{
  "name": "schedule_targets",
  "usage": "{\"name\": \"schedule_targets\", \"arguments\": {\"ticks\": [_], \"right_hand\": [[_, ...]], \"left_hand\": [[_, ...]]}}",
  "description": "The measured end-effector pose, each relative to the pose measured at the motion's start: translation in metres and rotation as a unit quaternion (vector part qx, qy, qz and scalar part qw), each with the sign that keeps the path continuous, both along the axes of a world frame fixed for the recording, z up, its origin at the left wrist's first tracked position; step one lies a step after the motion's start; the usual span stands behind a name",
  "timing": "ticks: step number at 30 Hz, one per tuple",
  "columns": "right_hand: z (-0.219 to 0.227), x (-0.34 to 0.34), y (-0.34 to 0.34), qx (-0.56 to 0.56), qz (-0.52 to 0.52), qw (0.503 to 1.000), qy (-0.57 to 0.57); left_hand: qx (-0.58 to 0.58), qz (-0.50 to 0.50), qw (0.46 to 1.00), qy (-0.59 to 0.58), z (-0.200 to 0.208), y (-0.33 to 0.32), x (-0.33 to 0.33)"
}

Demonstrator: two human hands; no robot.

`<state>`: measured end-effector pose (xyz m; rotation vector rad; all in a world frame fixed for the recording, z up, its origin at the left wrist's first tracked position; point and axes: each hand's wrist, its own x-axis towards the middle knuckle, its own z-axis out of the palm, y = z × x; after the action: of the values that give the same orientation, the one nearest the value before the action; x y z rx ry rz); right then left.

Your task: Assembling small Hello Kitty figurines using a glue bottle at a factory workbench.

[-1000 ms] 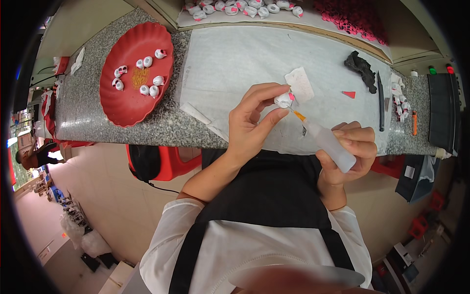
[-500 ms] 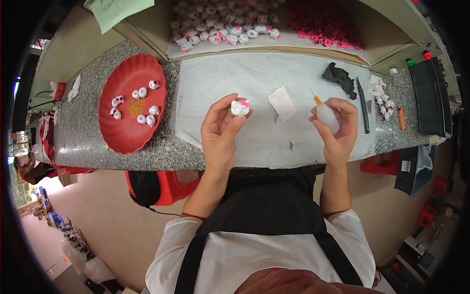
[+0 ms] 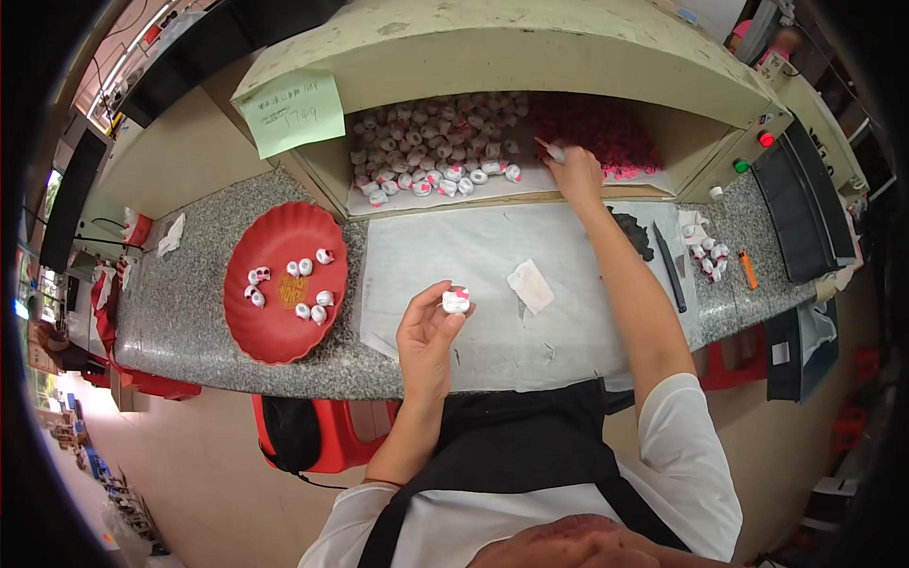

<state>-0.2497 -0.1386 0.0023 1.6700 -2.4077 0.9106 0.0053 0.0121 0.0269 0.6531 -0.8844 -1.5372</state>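
Between the thumb and fingers of my left hand [image 3: 426, 343] is a small white figurine head [image 3: 455, 301] with pink on one side, held above the white paper sheet [image 3: 417, 248]. My right hand [image 3: 578, 178] reaches far forward into the booth and keeps a small squeeze bottle [image 3: 556, 152] with an orange needle tip. Its fingers are beside a heap of small pink pieces [image 3: 625, 142]; whether they touch any is hidden. Left of that heap lie many white figurine heads [image 3: 417, 142], some with pink parts.
A red scalloped plate [image 3: 248, 327] at left carries several white pieces. On the sheet lie a white pad [image 3: 530, 287], crumpled black material [image 3: 629, 234] and a black pen-like tool [image 3: 669, 270]. To the right are an orange lighter [image 3: 747, 270] and more white pieces [image 3: 710, 257].
My right hand has moved forward with the bottle, from over the sheet into the booth beside the pink pieces. My left hand still holds the figurine head. The view has tilted up.
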Motion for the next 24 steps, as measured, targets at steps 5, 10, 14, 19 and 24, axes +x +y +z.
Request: {"name": "schedule_targets", "arguments": {"ticks": [5,10,14,19,24], "right_hand": [[0.004,0.003,-0.008,-0.011,0.018,0.998,0.051],[0.005,-0.003,0.000,-0.035,0.036,0.999,0.021],[0.018,-0.004,0.025,-0.041,0.046,0.998,-0.008],[0.050,0.035,0.101,0.003,0.198,0.867,-0.458],[0.046,0.068,0.162,0.003,0.252,0.767,-0.590]], "left_hand": [[0.007,-0.002,1.000,0.011,-0.001,-0.002,0.001],[0.013,-0.017,1.000,0.005,-0.004,-0.002,-0.003],[0.022,-0.011,1.000,0.004,-0.005,-0.003,-0.003],[0.019,-0.022,1.000,-0.010,-0.005,-0.002,-0.005],[-0.005,-0.058,0.997,-0.042,-0.009,-0.002,-0.010]]}}
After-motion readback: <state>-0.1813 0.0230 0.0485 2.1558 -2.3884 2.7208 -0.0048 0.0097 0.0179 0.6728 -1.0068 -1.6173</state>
